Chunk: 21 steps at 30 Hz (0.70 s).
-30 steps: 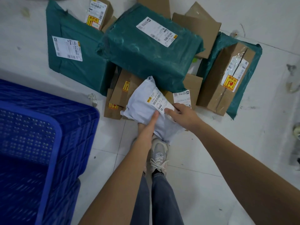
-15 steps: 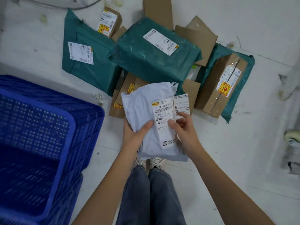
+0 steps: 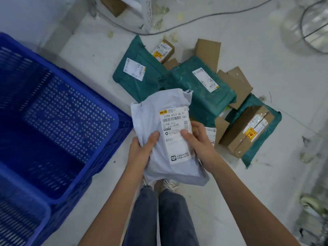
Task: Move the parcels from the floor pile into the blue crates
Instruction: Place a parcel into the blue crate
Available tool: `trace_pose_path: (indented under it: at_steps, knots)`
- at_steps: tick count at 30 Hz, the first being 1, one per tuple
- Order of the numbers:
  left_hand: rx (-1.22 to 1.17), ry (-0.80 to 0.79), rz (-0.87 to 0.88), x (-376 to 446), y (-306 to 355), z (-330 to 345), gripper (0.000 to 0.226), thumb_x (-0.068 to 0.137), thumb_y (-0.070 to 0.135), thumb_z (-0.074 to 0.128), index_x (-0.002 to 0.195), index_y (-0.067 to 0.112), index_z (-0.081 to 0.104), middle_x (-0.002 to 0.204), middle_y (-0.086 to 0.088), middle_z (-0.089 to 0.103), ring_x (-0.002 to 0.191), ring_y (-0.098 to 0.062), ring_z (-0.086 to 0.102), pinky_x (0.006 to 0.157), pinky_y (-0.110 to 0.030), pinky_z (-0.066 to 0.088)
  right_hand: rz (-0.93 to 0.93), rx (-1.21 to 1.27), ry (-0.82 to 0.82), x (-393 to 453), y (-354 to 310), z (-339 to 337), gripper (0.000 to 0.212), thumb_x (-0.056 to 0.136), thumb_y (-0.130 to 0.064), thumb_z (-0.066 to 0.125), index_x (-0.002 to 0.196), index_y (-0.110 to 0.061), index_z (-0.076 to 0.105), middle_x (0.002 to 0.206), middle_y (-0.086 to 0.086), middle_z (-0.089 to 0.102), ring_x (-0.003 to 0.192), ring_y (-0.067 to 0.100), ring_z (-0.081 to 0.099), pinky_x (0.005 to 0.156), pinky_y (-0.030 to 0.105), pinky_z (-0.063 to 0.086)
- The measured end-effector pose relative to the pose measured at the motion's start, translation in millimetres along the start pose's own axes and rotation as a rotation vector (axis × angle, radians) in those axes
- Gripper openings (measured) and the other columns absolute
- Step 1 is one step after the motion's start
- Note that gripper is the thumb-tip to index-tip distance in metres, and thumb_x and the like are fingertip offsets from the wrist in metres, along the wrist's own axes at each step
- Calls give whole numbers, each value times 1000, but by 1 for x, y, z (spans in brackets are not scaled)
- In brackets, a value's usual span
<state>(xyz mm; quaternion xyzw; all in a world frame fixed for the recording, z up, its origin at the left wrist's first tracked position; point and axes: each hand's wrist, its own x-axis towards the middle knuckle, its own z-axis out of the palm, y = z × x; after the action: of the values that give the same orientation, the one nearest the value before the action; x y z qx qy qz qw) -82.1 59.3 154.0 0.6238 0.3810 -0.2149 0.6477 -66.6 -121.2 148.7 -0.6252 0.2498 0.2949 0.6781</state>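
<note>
Both my left hand (image 3: 142, 153) and right hand (image 3: 197, 141) grip the grey mailer bag (image 3: 165, 135), long axis pointing away; the blue crate (image 3: 110, 144) lies just left.

Floor (image 3: 248, 201): pale grey-white, smooth, with scuffs, dark marks and faint joint lines.
Wall (image 3: 26, 15): plain, light, bluish white, at the upper left, meeting the floor along a slanted edge.
Cable (image 3: 195, 21): thin, dark, curving across the floor at the top.
Debris (image 3: 174, 35): small pale yellowish scraps scattered near the cable.
Wire frame (image 3: 312, 25): rounded, blurred, at the upper right corner.
Light: even and soft, with weak shadows.
</note>
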Motion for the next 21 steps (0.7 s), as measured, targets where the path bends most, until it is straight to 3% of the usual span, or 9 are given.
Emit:
trace_pose_path:
  at_steps: [3, 6, 10, 12, 15, 18, 21]
  knots:
    - [-54, 45, 13, -13, 10, -36, 23, 78, 43, 68, 96, 31, 62, 95, 12, 70, 83, -2, 69, 65, -13, 52, -26, -15, -58, -1, -8, 33, 51, 68, -60, 71, 111, -43, 49, 109, -12, 66, 99, 4, 67, 72, 19, 55]
    - [-118, 135, -8, -24, 14, -76, 43, 77, 48, 68, 112, 24, 62, 111, 4, 68, 102, -15, 64, 91, -33, 51, -48, -49, -122, -4, -11, 74, 42, 75, -55, 66, 111, -41, 49, 117, -6, 65, 102, 5, 66, 77, 22, 55]
    - [-217, 237, -42, -38, 5, -134, 38, 77, 53, 66, 106, 30, 60, 111, 6, 67, 105, -16, 63, 97, -38, 48, -40, -86, -222, -13, -4, 134, 58, 71, -61, 64, 120, -36, 48, 124, -3, 62, 112, 11, 62, 93, 34, 52]
    - [-274, 278, -46, -46, -4, -162, 51, 75, 57, 65, 115, 27, 58, 118, 4, 64, 108, -18, 61, 100, -40, 46, -18, -111, -269, -18, 3, 166, 54, 74, -57, 59, 122, -34, 46, 124, -4, 62, 112, 9, 61, 94, 33, 51]
    - [-373, 312, -41, -57, -15, -203, 60, 75, 58, 63, 125, 27, 56, 122, 5, 63, 109, -17, 61, 97, -36, 48, 9, -201, -282, -30, 17, 216, 37, 81, -55, 52, 115, -42, 45, 119, -14, 61, 108, 2, 60, 89, 26, 50]
    - [-442, 335, -40, -68, -31, -253, 42, 76, 59, 62, 111, 36, 57, 107, 12, 66, 97, -8, 63, 81, -26, 51, 14, -277, -274, -44, 38, 266, 11, 94, -47, 44, 105, -48, 45, 108, -25, 61, 94, -13, 60, 71, 9, 49]
    - [-505, 366, -37, -84, -48, -310, 42, 76, 59, 62, 112, 38, 55, 99, 18, 65, 91, -4, 62, 71, -21, 48, 24, -316, -329, -62, 55, 319, 15, 98, -42, 41, 110, -48, 46, 104, -26, 64, 90, -13, 63, 69, 11, 51]
